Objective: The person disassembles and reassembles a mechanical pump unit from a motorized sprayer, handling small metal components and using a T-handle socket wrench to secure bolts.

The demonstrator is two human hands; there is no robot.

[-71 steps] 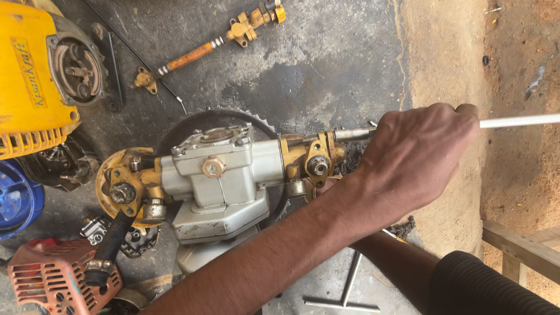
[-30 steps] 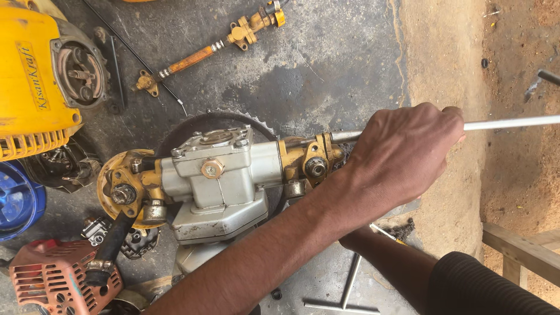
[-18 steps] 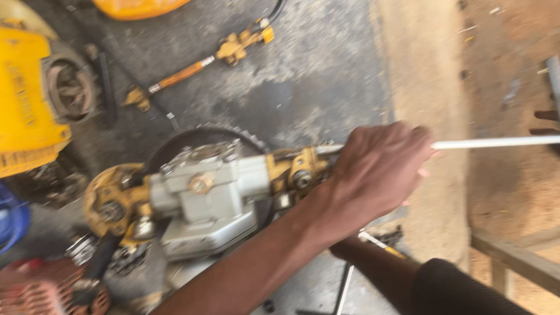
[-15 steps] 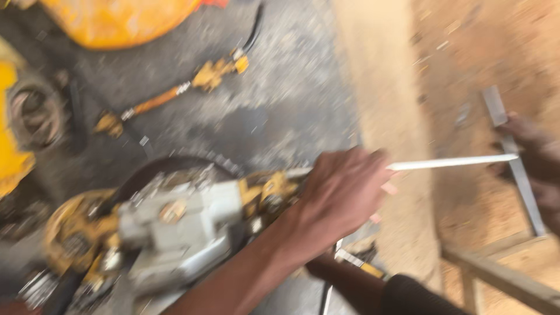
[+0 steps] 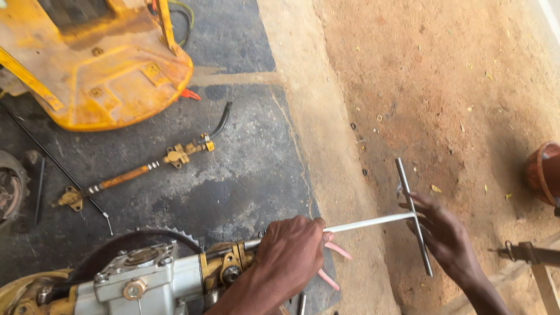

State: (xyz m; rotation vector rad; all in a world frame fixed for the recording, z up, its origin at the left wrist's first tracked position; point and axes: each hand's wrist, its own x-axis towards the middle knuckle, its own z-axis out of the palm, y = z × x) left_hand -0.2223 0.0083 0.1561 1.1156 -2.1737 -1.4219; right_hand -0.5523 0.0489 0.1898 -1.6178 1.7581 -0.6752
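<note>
The long steel T-handle wrench (image 5: 402, 217) lay level above the concrete edge, its tip seated in the brass-and-grey metal pump assembly (image 5: 157, 280). The left hand (image 5: 291, 248) was clenched round the shaft near the pump; the right hand (image 5: 446, 233) grasped the crossbar. It looked stiff, fairly heavy and possibly greasy, best gripped at both crossbar ends

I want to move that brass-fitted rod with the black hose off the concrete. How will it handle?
The brass-fitted rod looks straight and metal, so it is probably stiff. Its short black hose curves, so that end likely flexes. Being slim and round, it may roll, though the brass fittings should check that.
</note>
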